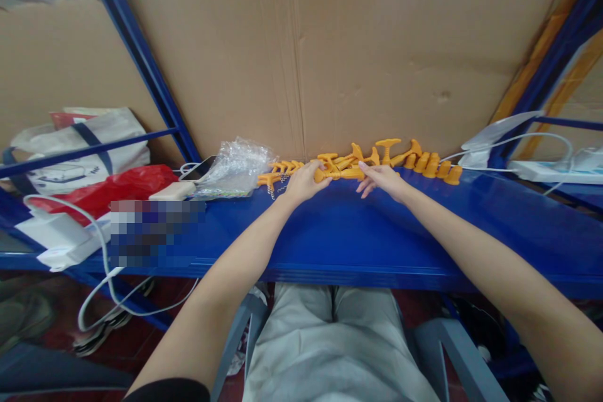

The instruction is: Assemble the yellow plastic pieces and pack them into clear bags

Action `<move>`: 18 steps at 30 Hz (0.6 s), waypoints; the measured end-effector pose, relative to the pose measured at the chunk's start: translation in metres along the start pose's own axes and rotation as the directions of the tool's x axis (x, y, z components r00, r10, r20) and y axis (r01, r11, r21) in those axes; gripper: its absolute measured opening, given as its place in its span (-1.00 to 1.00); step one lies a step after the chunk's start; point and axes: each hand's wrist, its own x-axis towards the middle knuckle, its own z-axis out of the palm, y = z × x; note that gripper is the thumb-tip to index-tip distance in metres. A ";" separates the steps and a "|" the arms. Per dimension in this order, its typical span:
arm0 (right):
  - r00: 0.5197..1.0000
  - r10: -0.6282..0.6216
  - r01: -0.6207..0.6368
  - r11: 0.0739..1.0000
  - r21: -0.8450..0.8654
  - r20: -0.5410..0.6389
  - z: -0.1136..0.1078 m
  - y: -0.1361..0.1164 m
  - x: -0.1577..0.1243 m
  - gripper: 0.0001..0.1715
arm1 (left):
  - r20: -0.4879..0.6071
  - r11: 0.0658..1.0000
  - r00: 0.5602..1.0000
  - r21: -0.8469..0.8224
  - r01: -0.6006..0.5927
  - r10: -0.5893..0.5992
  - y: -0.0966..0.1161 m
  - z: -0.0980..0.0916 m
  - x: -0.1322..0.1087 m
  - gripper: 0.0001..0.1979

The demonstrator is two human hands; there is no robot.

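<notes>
A heap of orange plastic T-shaped parts lies on the blue shelf against the cardboard back wall. My left hand is closed on one orange part at the heap's left side. My right hand rests on the heap beside it, fingers spread and touching an orange piece. More orange parts lie to the left, and a row of short orange pieces to the right.
A crumpled clear plastic bag lies left of the parts, then a red bag, white adapters with cables, and a white tote bag. A white power strip and cables sit at right. Blue rack posts cross the cardboard.
</notes>
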 end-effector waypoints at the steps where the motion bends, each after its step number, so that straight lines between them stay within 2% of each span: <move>1: 1.000 0.004 -0.004 1.000 -0.007 -0.005 -0.001 -0.001 0.000 -0.41 | 0.001 1.000 1.000 -0.001 0.004 -0.004 0.000 0.000 0.000 -0.78; 7: 0.997 -0.024 0.020 0.998 0.059 0.070 -0.008 -0.006 -0.004 -0.69 | -0.017 1.000 1.000 -0.016 0.014 -0.015 0.001 0.000 0.001 -0.80; 13: 0.993 -0.080 0.073 0.994 0.078 0.088 -0.007 -0.008 -0.007 -0.58 | -0.036 0.999 0.999 -0.041 -0.003 0.002 0.001 -0.003 0.000 -0.81; 18: 0.999 -0.051 0.051 0.997 0.066 0.009 -0.001 -0.016 -0.011 -0.45 | -0.081 0.999 0.996 -0.043 -0.024 0.021 0.004 -0.006 0.000 -0.81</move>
